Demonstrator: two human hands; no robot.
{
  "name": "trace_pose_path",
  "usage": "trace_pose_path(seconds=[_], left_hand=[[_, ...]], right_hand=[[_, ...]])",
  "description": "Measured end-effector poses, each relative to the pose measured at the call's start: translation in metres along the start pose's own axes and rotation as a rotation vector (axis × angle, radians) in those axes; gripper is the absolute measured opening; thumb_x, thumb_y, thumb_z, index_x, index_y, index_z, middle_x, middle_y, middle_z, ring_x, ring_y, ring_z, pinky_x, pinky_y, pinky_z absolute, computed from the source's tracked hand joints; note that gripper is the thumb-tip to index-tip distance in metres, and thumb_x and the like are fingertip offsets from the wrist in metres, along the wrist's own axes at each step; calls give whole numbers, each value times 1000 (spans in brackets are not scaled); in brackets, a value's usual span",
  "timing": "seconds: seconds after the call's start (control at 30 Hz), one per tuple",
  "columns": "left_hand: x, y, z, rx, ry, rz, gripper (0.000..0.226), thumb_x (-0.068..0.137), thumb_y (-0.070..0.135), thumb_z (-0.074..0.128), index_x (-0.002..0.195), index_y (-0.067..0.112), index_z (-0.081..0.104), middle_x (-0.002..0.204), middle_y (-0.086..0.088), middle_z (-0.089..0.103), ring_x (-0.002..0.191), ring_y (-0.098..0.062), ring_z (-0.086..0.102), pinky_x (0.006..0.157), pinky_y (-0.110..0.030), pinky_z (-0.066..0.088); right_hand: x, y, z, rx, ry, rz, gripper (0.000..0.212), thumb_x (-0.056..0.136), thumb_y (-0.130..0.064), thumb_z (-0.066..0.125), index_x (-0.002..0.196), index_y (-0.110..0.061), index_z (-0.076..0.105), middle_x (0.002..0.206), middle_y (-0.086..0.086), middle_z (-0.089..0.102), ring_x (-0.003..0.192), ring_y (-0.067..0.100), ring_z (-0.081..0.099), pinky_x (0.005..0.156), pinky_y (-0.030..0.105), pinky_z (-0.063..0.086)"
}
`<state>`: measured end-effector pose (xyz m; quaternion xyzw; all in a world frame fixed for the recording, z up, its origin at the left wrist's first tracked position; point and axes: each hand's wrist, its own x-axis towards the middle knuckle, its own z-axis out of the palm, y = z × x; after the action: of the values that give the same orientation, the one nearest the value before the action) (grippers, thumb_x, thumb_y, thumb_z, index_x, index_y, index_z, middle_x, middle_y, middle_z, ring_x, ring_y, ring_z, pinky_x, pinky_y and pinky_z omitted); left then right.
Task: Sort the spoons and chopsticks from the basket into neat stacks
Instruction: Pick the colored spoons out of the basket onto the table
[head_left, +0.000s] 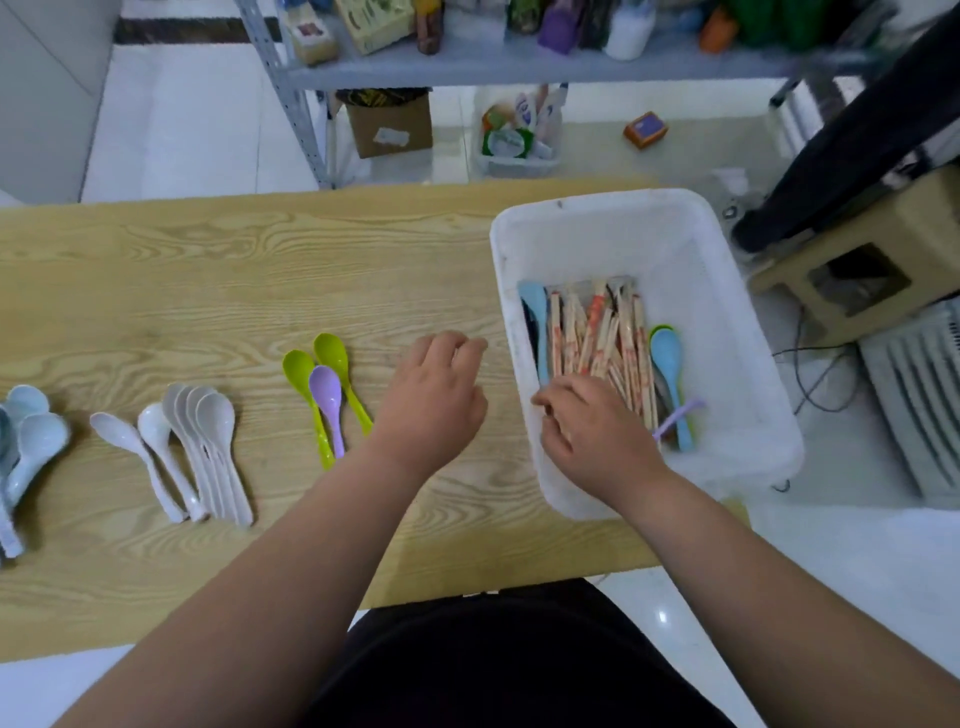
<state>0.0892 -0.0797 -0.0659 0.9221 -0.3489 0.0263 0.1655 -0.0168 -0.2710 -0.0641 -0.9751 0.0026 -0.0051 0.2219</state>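
Two hands are busy: the right hand (592, 431) reaches into the white basket (613, 200), fingers curled over the near ends of the chopsticks (597, 332), though I cannot tell whether they grip. The left hand (436, 400) hovers loose and empty just outside the basket.

Your right hand (587, 431) rests on the chopsticks (602, 338) inside the white basket (722, 301); your left hand (434, 400) hovers above the surface (208, 270) beside it.
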Motion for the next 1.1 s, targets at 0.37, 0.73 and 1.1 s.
trace_pose_path(seconds=[0.37, 0.73, 1.1], left_hand=[[89, 116, 53, -192, -466, -309, 31, 94, 0, 43, 123, -4, 53, 131, -21, 44, 112, -35, 48, 94, -36, 45], [133, 121, 101, -64, -497, -692, 64, 92, 3, 50, 149, 2, 19, 134, -26, 42, 119, -40, 52, 99, -43, 46], [125, 123, 104, -259, -322, -740, 63, 90, -2, 50, 145, 3, 19, 110, -18, 57, 87, -30, 60, 69, -35, 41]], right_hand=[[13, 122, -45, -183, -384, 515, 36, 93, -3, 46, 129, -4, 46, 128, 23, 48, 108, 42, 59, 85, 42, 48], [25, 149, -26, -273, -409, 448, 46, 93, -1, 45, 139, -6, 37, 140, 25, 32, 103, 42, 58, 85, 44, 49], [21, 150, -17, -141, -366, 404, 52, 89, 5, 47, 138, -8, 34, 143, 25, 24, 108, 40, 49, 80, 41, 44]])
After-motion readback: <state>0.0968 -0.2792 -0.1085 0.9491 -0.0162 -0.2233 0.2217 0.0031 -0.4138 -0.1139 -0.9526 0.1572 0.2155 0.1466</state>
